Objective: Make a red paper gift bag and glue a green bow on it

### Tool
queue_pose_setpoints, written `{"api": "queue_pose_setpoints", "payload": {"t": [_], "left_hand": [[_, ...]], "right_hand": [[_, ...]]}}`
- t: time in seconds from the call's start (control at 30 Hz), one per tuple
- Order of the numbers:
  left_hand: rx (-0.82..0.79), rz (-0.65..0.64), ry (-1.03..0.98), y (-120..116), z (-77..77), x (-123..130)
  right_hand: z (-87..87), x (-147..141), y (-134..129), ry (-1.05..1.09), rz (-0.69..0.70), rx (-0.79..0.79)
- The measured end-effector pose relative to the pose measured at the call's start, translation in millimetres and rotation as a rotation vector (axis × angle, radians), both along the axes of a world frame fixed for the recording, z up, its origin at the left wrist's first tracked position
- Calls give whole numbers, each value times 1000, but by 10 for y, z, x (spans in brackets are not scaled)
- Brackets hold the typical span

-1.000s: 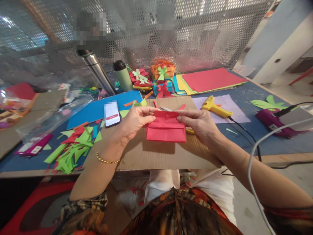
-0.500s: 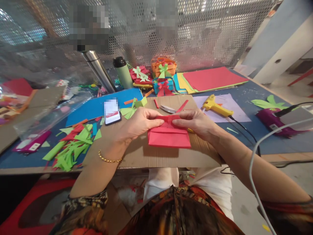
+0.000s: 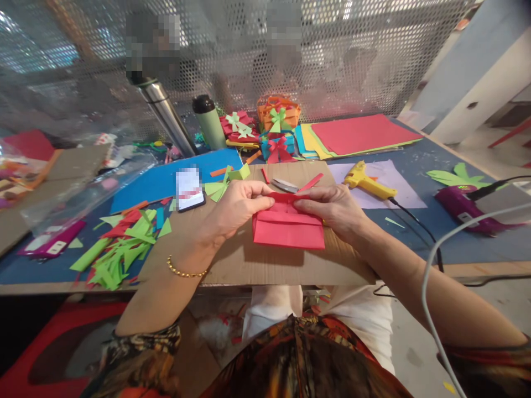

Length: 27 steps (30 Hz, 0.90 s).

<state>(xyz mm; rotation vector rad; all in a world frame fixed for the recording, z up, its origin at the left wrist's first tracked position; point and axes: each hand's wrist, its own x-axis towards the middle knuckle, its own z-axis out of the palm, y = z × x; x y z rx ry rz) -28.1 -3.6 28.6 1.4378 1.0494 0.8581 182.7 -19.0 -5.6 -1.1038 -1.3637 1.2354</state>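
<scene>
A folded red paper piece [image 3: 289,229] is held above a cardboard sheet [image 3: 265,271]. My left hand [image 3: 244,205] pinches its upper left part between thumb and fingers. On the upper right part, my right hand [image 3: 332,205] grips it the same way. The lower section of the paper faces me as a flat band with a crease across its top. Just behind the hands lie scissors [image 3: 284,185] and a narrow red strip [image 3: 312,182]. The fingertips behind the paper are hidden.
A yellow glue gun [image 3: 365,181] rests on lilac paper at the right, its cord trailing forward. Green scraps [image 3: 120,254] and a phone [image 3: 189,190] lie left. Behind stand bottles [image 3: 209,124], decorated paper bags [image 3: 277,146] and coloured sheets [image 3: 360,134].
The red paper has tilted slightly and shifted a little to the right. My left thumb has slid slightly left along its top; both hands keep their hold.
</scene>
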Motion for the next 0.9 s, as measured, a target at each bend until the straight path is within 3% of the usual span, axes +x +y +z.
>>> {"api": "queue_pose_setpoints", "payload": {"t": [0.37, 0.67, 0.9], "left_hand": [[-82, -29, -107, 10, 3, -3], [-130, -5, -110, 13, 7, -21], [-153, -72, -91, 31, 22, -59]], "right_hand": [[-21, -12, 9, 110, 69, -15], [16, 19, -7, 19, 32, 1], [-13, 48, 0, -33, 40, 58]]}}
